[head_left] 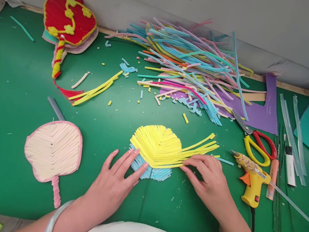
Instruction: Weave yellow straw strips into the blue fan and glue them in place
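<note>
A round fan shape of yellow strips lies at the middle of the green table, over a layer of light blue strips. Loose yellow ends stick out to its right. My left hand rests with spread fingers on the lower left edge of the shape, its fingertips touching yellow and blue strips. On the right, my right hand pinches the lowest yellow strip near its loose part, thumb and forefinger together. A thin dark stem runs down from the blue layer.
Red fan at back left; pink-edged fan at left. Colourful strips are heaped at the back over purple sheet. Scissors, yellow glue gun and clear sticks lie right; loose yellow strips lie back left.
</note>
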Demonstrator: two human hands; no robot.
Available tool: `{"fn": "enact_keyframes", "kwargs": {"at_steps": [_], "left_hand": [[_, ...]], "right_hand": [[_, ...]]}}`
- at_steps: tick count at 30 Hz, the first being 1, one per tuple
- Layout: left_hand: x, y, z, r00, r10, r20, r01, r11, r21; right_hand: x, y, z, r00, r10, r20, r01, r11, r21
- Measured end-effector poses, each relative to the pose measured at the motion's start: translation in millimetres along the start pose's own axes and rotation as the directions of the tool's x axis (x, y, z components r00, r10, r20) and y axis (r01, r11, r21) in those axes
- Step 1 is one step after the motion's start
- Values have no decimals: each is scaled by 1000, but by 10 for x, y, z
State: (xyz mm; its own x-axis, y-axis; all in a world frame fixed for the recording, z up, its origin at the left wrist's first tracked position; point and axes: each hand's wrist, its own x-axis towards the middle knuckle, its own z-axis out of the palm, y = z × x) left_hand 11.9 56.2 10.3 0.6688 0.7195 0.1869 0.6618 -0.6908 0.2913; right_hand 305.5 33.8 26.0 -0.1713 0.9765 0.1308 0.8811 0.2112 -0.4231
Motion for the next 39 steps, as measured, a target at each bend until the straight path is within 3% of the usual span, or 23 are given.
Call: {"fn": "enact_keyframes", "kwargs": {"at_steps": [17, 20, 22, 26, 29, 35, 39], "left_hand": [[0, -4, 21, 1000, 7, -21, -7, 1000, -6], [9, -10, 22, 999, 22, -39, -21, 1000, 13], [18, -20, 8, 997, 43, -68, -42, 999, 17], [32, -51, -56, 983, 86, -160, -93, 995, -33], [34, -72, -107, 970, 84, -229, -102, 992, -70], [26, -73, -153, 938, 50, -343, -93, 990, -110], [27, 20, -223, 921, -32, -388, -59, 973, -222]], "right_hand": [[-2, -96, -48, 995, 26, -95, -20, 998, 64], [-21, -98, -40, 988, 90, -128, -75, 990, 123], [-35, -132, -52, 971, 205, -121, -174, 958, 227], [-70, -265, -97, 891, 454, -1, -393, 771, 502], [-121, -348, -89, 853, 514, 91, -449, 635, 628], [-186, -428, 12, 820, 561, 117, -409, 429, 805], [-85, -603, 2, 825, 534, 186, -268, 79, 960]]}}
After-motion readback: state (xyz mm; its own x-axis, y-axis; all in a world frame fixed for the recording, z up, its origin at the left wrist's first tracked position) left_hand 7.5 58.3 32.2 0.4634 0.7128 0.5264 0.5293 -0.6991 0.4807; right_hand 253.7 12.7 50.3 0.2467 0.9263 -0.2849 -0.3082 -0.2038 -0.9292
